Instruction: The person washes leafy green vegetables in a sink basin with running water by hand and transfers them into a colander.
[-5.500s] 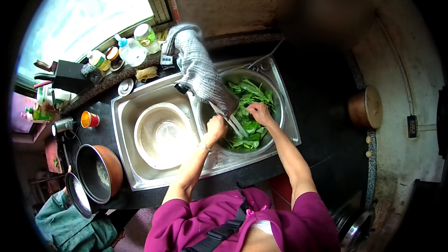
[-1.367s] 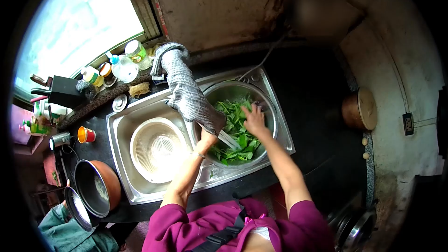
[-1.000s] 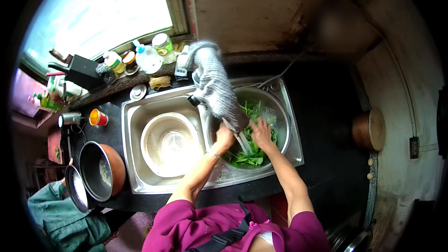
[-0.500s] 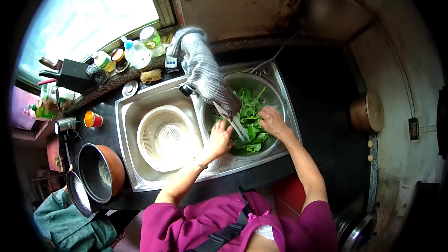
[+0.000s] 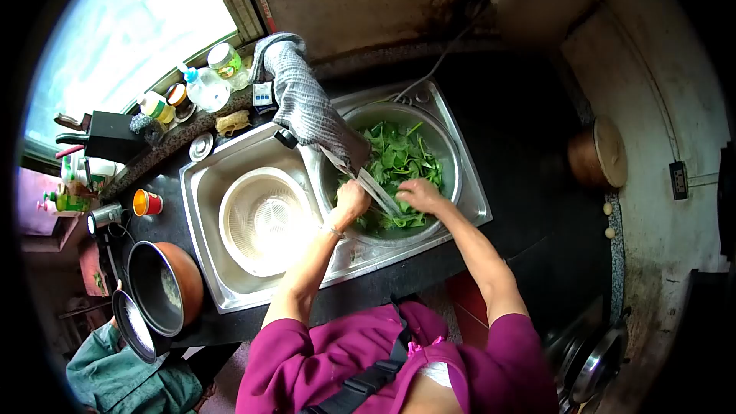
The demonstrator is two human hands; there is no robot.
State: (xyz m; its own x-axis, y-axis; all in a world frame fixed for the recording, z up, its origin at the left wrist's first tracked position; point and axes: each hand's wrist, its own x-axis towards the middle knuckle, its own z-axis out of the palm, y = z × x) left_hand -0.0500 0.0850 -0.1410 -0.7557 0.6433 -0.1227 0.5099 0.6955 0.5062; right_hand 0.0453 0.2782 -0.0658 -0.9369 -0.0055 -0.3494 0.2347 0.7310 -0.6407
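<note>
Green leafy vegetables [image 5: 399, 155] lie in a large metal basin [image 5: 454, 184] in the right-hand sink bowl. Water [image 5: 377, 193] runs onto them from under a grey cloth [image 5: 303, 100] wrapped round the tap. My left hand [image 5: 352, 201] is at the basin's left side beside the stream, its fingers curled inward and their tips hidden. Over the front right of the leaves, my right hand [image 5: 420, 195] has its fingers pinched together at the leaves; what they hold is too small to make out. A pale strainer basket [image 5: 234, 218] sits in the left-hand sink bowl.
Left of the sink are an orange-brown pot [image 5: 188, 287], a red-yellow cup [image 5: 147, 202] and a knife block [image 5: 115, 136]. Bottles and jars [image 5: 207, 90] line the window ledge. Another person's green sleeve [image 5: 115, 368] shows beside a dark pan [image 5: 134, 326]. A lidded pot [image 5: 598, 152] stands right.
The view has shifted. My right hand has moved left and inward over the leaves, and its fingers have closed. My left hand has gone from spread fingers to curled ones near the stream.
</note>
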